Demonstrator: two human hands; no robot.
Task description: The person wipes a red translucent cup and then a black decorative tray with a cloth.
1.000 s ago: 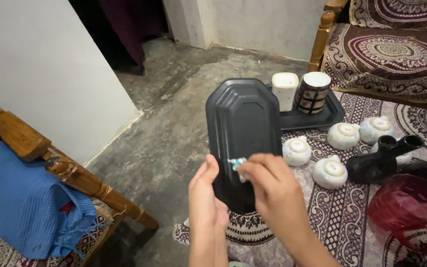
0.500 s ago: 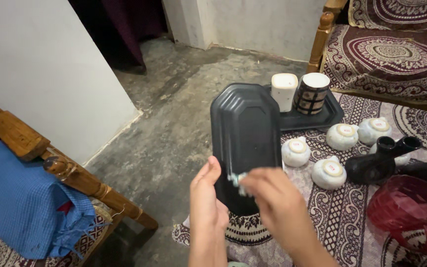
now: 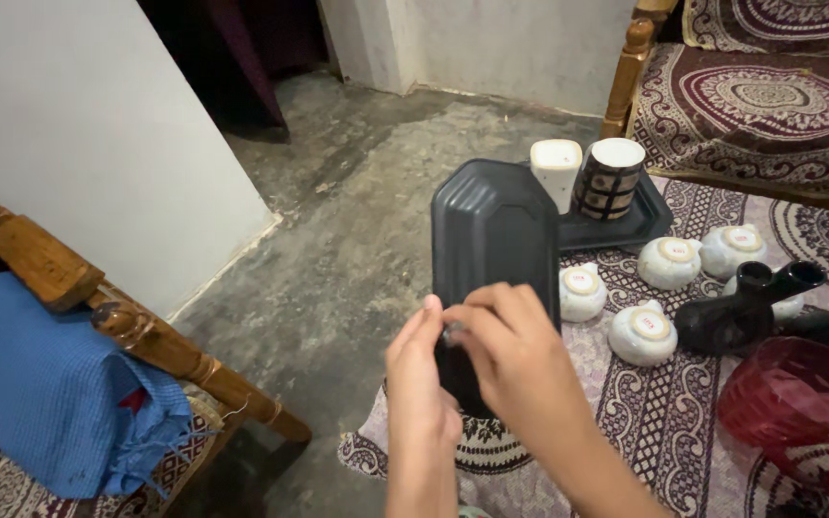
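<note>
My left hand (image 3: 419, 384) grips the lower left edge of a black octagonal tray (image 3: 493, 230), held upright with its ribbed underside facing me. My right hand (image 3: 510, 355) lies over the lower part of that underside. Its fingertips are pinched on a small pale scrap (image 3: 452, 335), mostly hidden, that sits against the tray next to my left thumb. The tray's bottom end is covered by both hands.
Behind it, a second black tray (image 3: 640, 228) carries a white cup (image 3: 556, 173) and a patterned cup (image 3: 611, 177). Several upturned white cups (image 3: 642, 333), a lying black vase (image 3: 746, 307) and a red bowl (image 3: 793, 393) rest on a patterned cloth (image 3: 664, 422). A wooden armrest with blue cloth (image 3: 40, 393) is at left.
The tray has shifted slightly right and up. My right hand has slid down and closed over the scrap, which now shows much less, and my left thumb has come closer to it.
</note>
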